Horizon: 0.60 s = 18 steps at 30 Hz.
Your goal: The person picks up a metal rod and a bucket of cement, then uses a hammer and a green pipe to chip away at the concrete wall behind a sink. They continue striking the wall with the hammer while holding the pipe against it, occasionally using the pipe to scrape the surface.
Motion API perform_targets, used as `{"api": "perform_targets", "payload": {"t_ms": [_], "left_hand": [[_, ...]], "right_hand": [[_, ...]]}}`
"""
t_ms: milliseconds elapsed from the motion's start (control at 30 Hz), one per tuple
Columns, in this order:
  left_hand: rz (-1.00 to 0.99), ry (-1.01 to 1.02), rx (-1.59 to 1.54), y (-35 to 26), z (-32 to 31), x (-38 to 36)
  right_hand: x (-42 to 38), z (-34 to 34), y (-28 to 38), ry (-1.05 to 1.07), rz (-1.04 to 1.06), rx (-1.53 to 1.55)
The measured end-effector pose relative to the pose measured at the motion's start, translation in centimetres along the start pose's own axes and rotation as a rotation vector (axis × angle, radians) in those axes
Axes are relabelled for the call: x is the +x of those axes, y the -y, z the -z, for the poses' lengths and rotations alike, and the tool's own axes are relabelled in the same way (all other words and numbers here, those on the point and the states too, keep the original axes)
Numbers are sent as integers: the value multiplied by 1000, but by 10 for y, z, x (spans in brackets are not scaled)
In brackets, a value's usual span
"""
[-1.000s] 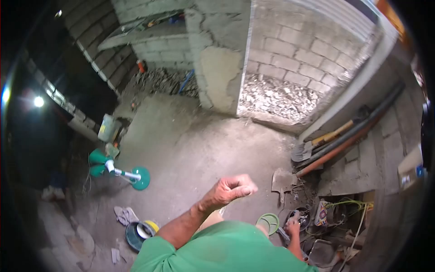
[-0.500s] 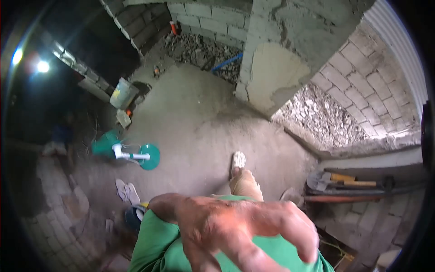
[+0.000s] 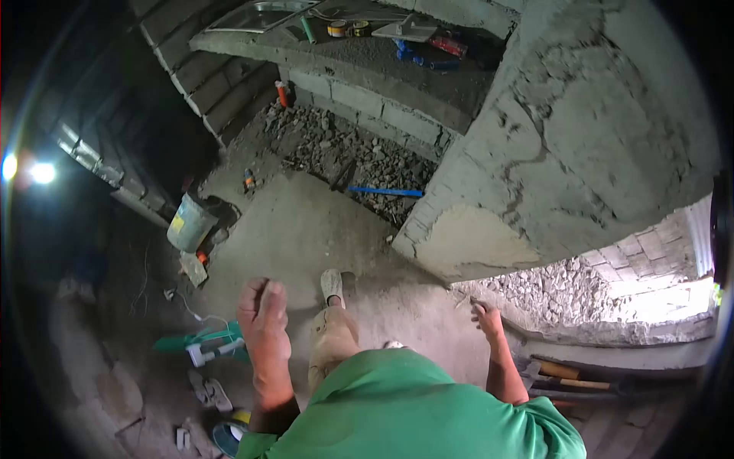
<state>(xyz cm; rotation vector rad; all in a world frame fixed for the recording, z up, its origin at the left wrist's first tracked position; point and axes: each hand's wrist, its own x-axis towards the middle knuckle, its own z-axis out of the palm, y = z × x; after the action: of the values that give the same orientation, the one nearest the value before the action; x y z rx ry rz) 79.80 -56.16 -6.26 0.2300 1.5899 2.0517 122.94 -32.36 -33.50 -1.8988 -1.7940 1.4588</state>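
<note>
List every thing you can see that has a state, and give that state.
Left hand: raised
Right hand: lowered, grip unclear
Light: lit
Slippers: off the feet
Shoe: worn
Blue strip: lying on rubble
Wall: cracked, partly plastered
Fan: spinning or stopped, cannot tell
</note>
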Motion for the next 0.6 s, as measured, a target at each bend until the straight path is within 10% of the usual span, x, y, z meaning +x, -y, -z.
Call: {"api": "perform_targets", "payload": {"t_ms": [233,400,600], "left_hand": [[-76,87,-129,-80,22,186],[-1000,494,-141,-169,30,256],[-1291,802,104,-232,-41,317]], "right_hand": [[50,-138,157,274,56,44],[60,-178,344,472,253,3],[173,-206,472,541,442,188]]}}
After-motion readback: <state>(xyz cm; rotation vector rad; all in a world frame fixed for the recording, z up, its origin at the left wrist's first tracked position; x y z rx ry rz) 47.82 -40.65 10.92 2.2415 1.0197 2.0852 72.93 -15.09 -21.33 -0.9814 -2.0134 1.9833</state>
